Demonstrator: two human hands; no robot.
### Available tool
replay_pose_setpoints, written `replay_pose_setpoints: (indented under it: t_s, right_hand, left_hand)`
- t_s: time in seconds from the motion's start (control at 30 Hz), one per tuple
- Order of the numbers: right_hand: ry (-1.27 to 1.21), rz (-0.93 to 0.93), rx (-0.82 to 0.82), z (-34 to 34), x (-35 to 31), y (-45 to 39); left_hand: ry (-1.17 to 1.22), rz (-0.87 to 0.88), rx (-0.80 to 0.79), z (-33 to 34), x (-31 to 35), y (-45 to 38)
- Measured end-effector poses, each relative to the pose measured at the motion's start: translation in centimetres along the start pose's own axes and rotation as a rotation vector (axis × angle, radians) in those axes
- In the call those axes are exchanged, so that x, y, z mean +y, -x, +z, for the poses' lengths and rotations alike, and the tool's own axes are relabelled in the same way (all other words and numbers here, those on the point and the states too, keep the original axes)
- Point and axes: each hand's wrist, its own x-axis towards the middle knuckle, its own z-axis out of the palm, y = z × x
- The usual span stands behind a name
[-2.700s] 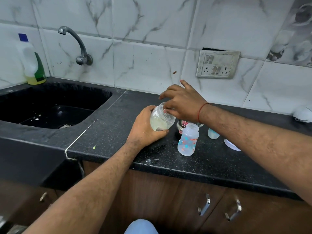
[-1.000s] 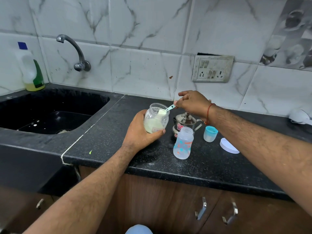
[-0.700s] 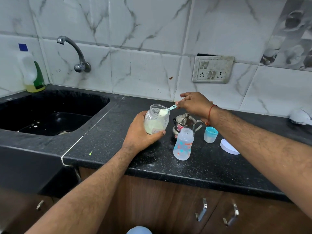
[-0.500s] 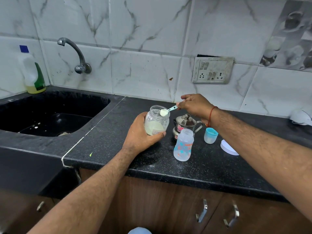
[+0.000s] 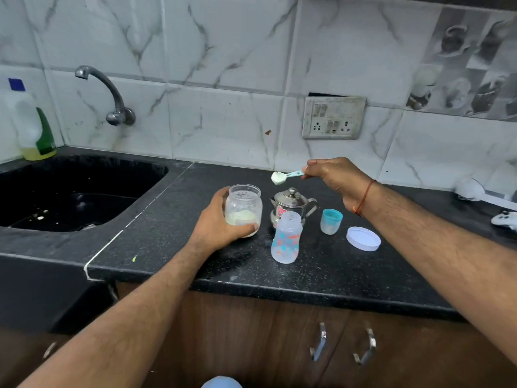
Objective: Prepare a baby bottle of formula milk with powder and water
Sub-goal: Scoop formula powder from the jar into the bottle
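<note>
On counter: jar (image 5: pixel 243 208) part-full of powder | scoop (image 5: pixel 279 177) heaped | bottle (image 5: pixel 286 238) empty

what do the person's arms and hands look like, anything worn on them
Both forearms are bare and hairy, with no sleeves in view. The right hand has a thin red thread bracelet tied round its wrist. The left hand and its wrist carry nothing: no watch, ring or glove shows on either hand.
</note>
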Motion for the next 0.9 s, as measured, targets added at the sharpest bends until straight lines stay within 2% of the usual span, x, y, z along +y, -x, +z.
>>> replay_pose_setpoints:
  t_s: [0.1,0.17,0.23,0.33,0.47,0.6,0.9]
  right_hand:
    - [0.01,-0.002,0.028,-1.6,0.5,0.9]
    - [0.004,-0.015,0.04,-2.5,0.9,1.6]
    - [0.012,-0.039,0.042,-3.1,1.4,2.2]
    - [0.017,-0.067,0.04,-3.4,2.0,3.0]
    - [-0.022,-0.061,0.034,-3.1,2.8,3.7]
    - [-0.023,-0.072,0.043,-2.8,3.2,4.1]
    - [-0.017,-0.058,0.025,-2.2,3.9,4.1]
  left_hand:
    - [0.026,0.043,0.112,-0.2,0.0,0.3]
    - [-0.027,0.157,0.262,-0.3,0.7,1.1]
    - [-0.109,0.298,0.346,-0.3,2.1,2.6]
    - [-0.1,0.469,0.24,0.4,4.1,4.7]
    - [-0.054,0.251,-0.052,3.0,5.8,6.1]
    - [0.006,0.114,-0.185,4.8,5.4,5.2]
    - [0.219,0.065,-0.116,5.1,4.1,5.5]
